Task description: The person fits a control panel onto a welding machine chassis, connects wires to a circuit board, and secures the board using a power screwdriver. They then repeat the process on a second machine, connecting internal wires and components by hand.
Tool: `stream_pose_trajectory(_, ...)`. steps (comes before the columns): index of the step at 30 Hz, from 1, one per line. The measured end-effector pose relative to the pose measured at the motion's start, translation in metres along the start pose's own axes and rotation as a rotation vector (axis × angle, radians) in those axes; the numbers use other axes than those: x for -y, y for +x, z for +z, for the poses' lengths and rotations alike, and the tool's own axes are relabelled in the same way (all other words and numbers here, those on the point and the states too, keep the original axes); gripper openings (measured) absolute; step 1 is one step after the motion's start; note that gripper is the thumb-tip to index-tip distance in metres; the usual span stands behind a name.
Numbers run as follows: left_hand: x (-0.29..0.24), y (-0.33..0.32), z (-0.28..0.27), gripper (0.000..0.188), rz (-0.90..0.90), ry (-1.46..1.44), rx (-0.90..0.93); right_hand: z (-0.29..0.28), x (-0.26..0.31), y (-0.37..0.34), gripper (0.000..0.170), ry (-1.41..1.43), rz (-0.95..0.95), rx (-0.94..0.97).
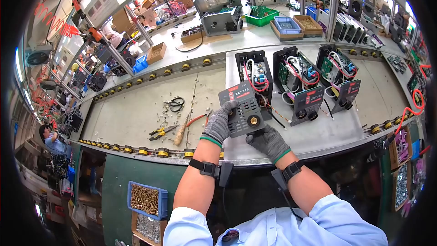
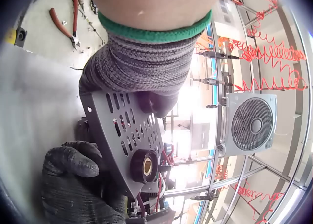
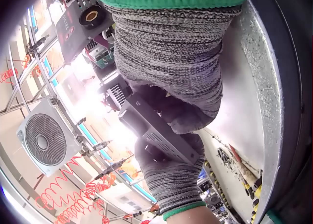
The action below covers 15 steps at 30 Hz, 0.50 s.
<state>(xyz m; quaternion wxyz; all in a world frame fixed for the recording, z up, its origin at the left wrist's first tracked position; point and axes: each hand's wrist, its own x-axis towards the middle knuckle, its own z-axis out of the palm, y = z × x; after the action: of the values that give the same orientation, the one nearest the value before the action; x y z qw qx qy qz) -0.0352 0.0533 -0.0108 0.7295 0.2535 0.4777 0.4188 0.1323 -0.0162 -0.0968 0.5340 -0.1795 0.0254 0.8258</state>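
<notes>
A grey vented front panel marked ZX7 315, with a brass-centred round socket, is held tilted above the white board. The gloved left hand grips its left edge, thumb on the face. At the lower right edge, the gloved right hand holds the panel with curled fingers. Directly behind stands an open unit with red and white wires. In the left wrist view the panel shows its slots between both hands; the right wrist view shows the panel edge-on.
Two units with panels stand at the right on the white board. Left on the bench lie yellow-handled pliers, scissors, a wooden-handled tool and scattered screws. A blue bin of brass parts is below.
</notes>
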Motion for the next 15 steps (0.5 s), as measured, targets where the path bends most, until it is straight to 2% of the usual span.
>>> stream_pose_trajectory(5,-0.001,-0.006,0.003,0.044,0.011,0.018,-0.010,0.000,0.001,0.008,0.025,0.032,0.146,0.140)
stream_pose_trajectory(8,-0.001,-0.006,0.002,0.042,0.012,0.044,-0.016,0.022,-0.004,-0.012,0.028,0.003,0.109,0.042)
stream_pose_trajectory(10,-0.002,-0.009,0.006,0.042,0.008,-0.002,0.028,0.029,-0.004,-0.021,0.029,0.076,-0.006,0.021)
stream_pose_trajectory(13,0.002,0.009,-0.005,0.045,-0.010,-0.007,0.033,0.018,-0.002,-0.022,0.030,0.035,-0.025,0.093)
stream_pose_trajectory(15,0.003,0.011,-0.009,0.044,-0.016,-0.003,0.022,0.006,-0.001,-0.007,0.028,0.003,-0.019,0.060)
